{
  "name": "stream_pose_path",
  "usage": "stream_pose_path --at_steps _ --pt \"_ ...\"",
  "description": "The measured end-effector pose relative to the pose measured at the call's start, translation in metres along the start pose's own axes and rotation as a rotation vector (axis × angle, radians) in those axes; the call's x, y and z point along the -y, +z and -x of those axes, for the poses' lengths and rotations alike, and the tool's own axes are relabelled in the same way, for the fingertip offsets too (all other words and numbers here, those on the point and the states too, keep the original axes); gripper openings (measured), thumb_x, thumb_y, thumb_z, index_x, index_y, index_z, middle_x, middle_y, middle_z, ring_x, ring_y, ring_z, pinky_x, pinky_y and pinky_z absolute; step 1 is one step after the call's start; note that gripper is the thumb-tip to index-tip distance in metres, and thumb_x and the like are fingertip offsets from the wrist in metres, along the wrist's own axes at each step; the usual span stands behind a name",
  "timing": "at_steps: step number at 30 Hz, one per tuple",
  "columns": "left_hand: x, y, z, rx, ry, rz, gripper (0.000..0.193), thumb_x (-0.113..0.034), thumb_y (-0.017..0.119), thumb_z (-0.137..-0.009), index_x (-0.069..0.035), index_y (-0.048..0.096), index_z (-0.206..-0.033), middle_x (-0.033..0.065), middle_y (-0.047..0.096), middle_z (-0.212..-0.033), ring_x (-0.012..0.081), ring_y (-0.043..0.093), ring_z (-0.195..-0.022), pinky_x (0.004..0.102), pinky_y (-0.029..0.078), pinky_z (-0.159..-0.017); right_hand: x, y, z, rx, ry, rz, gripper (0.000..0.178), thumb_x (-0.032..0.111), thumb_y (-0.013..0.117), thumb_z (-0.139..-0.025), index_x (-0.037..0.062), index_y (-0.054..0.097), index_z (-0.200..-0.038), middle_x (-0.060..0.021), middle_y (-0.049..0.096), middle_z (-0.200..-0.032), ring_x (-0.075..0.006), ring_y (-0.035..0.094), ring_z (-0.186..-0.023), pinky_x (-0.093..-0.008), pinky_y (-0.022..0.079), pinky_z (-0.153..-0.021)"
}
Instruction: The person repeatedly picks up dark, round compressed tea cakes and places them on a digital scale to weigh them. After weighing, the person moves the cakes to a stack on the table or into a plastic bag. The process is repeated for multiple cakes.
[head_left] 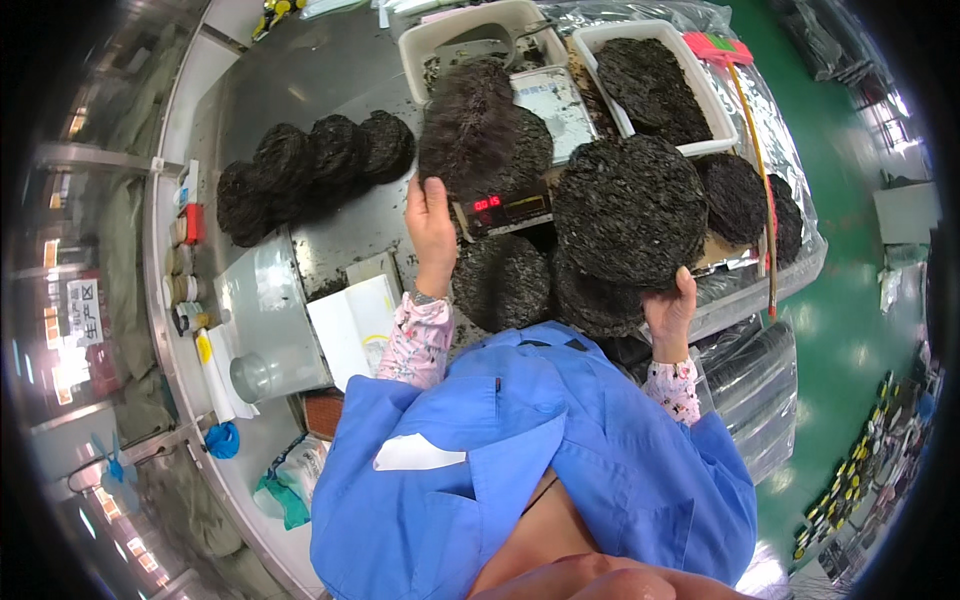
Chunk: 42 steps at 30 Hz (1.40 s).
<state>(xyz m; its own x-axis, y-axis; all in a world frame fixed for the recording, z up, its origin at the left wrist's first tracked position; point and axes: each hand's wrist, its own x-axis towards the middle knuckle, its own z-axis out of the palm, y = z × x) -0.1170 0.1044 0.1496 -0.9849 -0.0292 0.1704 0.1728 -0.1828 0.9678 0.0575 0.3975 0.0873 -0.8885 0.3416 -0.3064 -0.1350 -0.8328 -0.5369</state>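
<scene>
My left hand [432, 235] grips the lower edge of a dark, flaky round cake [465, 125], by its look dried seaweed; it is tilted and smeared by motion. Behind it, another dark cake [528, 150] lies over a digital scale [515, 208] with a lit red display. My right hand [672, 312] holds a larger dried seaweed cake [630, 210] by its near edge, thumb on top and the other fingers hidden beneath. Below the scale are more cakes, one [500, 283] by my left wrist and one [597, 300] partly under the right-hand cake.
A row of overlapping cakes [335, 150] lies left on the metal table [280, 80]. At the back stand a white tub [412, 52] with a scoop-like tool and a white tray [720, 130] with seaweed. Right are more cakes [733, 198], a yellow stick [757, 150] and plastic bags [750, 400].
</scene>
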Motion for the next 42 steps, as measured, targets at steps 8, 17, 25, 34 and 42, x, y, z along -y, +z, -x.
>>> stream_pose_path --at_steps 8,17,25,34,42 --pt "-0.016 0.091 0.06 0.74 0.421 -0.636 0.093 -0.04 0.079 -0.077 0.0 0.031 -0.146 0.0206 0.032 -0.152 0.0372 0.03 -0.142 0.0451 0.026 -0.116 -0.003 0.03 0.005 0.195 -0.096 0.3 0.067 0.012 0.071 -0.081 -0.0017 0.039 -0.139 -0.0134 0.053 -0.133 -0.0251 0.054 -0.12 -0.0397 0.042 -0.106" --pt "-0.02 0.099 0.071 0.595 -0.263 -0.12 0.066 -0.03 0.077 -0.08 -0.002 0.051 -0.133 0.0218 0.055 -0.132 0.0338 0.055 -0.122 0.0394 0.045 -0.101 0.0 0.035 0.005 0.197 -0.085 0.213 0.069 0.007 0.071 -0.08 -0.0025 0.037 -0.139 -0.0149 0.053 -0.132 -0.0263 0.055 -0.119 -0.0396 0.045 -0.103" --pt "-0.015 0.108 0.081 0.55 0.29 -0.627 0.074 -0.031 0.08 -0.076 -0.004 0.046 -0.136 0.0172 0.047 -0.121 0.0342 0.049 -0.112 0.0416 0.041 -0.1 -0.004 0.039 0.003 0.207 -0.1 0.386 0.067 0.003 0.072 -0.079 -0.0036 0.038 -0.137 -0.0156 0.055 -0.129 -0.0251 0.058 -0.115 -0.0387 0.048 -0.099" --pt "-0.024 0.037 0.026 -0.085 -0.142 0.346 0.019 -0.018 0.058 -0.098 -0.004 0.06 -0.111 0.0003 0.065 -0.102 0.0045 0.06 -0.084 0.0172 0.047 -0.063 0.006 0.002 -0.016 -0.042 -0.051 -0.011 0.054 0.024 0.066 -0.086 0.0033 0.051 -0.133 -0.0107 0.058 -0.129 -0.0289 0.056 -0.118 -0.048 0.043 -0.106" --pt "0.002 0.007 0.012 -0.075 0.116 -0.247 0.026 -0.012 0.056 -0.098 -0.007 0.058 -0.124 -0.0014 0.064 -0.113 0.0079 0.059 -0.088 0.0224 0.047 -0.072 0.026 -0.002 -0.014 0.062 0.025 -0.151 0.052 0.026 0.067 -0.086 0.0074 0.053 -0.132 -0.0086 0.059 -0.132 -0.0282 0.053 -0.123 -0.0484 0.038 -0.109"
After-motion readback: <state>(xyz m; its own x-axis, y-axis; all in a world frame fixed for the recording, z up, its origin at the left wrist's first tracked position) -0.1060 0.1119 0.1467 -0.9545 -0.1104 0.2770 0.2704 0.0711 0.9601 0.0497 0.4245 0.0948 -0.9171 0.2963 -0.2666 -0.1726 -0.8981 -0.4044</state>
